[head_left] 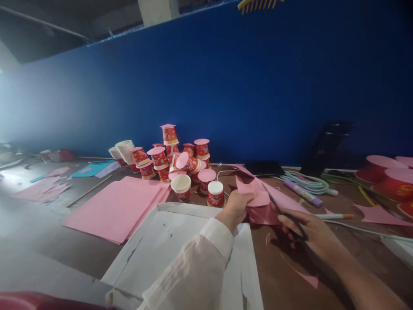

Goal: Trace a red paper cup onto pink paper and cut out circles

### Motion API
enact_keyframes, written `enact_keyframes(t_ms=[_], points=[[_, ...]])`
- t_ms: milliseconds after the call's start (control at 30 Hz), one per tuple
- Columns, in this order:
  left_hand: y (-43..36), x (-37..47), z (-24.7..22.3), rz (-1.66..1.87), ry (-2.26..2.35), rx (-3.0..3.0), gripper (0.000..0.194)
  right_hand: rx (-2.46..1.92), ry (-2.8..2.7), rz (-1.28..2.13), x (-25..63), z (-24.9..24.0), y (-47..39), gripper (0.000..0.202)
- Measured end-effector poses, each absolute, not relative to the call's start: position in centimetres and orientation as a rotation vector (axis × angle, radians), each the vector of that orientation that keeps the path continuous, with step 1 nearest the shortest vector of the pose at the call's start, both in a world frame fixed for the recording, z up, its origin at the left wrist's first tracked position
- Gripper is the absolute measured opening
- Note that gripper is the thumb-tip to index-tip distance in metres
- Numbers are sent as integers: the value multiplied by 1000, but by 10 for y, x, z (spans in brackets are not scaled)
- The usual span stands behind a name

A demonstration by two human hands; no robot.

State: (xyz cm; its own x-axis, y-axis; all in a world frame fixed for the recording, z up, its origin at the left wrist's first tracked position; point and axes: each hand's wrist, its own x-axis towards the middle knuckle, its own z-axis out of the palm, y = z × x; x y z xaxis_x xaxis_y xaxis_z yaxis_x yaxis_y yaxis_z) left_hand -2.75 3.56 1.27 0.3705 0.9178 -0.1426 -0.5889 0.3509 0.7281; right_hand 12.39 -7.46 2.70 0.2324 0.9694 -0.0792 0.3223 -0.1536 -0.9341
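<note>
My left hand [237, 209], in a white sleeve, pinches the edge of a piece of pink paper [254, 189] that has a curved, cut edge. In my right hand [306, 228] is a pair of black-handled scissors [293, 224], their blades up against the right side of that paper. Under and behind the held piece lies more pink paper [287, 196]. A red paper cup with a white top [215, 193] stands just left of my left hand. Thin pink offcuts [309, 279] lie on the brown table below my right hand.
Many red cups [159, 159], several topped with pink discs, are piled at centre back. Left of the white tray [171, 206] lies a pink paper stack [112, 206]. A purple marker [303, 193], coiled cable [309, 183] and large red items [396, 183] are at right.
</note>
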Motion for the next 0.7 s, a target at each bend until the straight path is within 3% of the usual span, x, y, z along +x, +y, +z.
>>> enact_keyframes(t_ms=[433, 700], points=[[39, -28, 7, 1061, 611, 647, 40, -1649, -1199, 930, 124, 26, -74, 45], [46, -25, -3, 1105, 820, 803, 25, -1632, -1175, 998, 125, 24, -72, 51]])
